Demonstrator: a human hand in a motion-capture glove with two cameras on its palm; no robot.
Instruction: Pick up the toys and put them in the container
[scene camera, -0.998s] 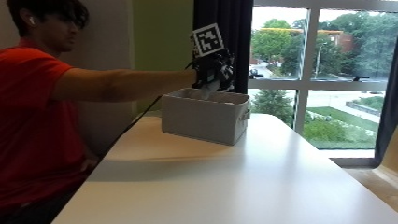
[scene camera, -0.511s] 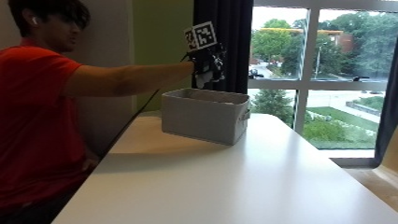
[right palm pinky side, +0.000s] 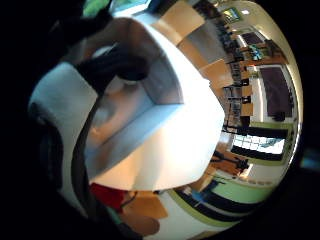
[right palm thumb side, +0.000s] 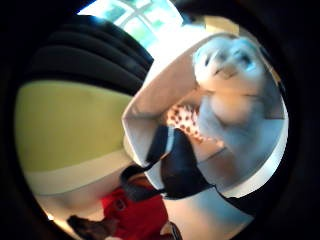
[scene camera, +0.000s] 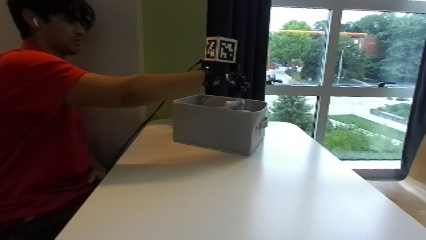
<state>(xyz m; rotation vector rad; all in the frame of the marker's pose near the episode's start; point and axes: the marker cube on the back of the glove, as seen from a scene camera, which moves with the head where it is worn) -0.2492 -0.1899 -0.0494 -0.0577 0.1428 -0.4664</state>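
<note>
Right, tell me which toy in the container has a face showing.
The white plush animal: its eyes and nose face up inside the grey container. The red-spotted toy beside it shows only pattern, no face.

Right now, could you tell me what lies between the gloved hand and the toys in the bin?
Nothing. In the outside view the hand hangs over the bin, apart from the toys inside; only air shows between them.

White table (scene camera: 266, 195) by bright window (scene camera: 333, 65)
</note>
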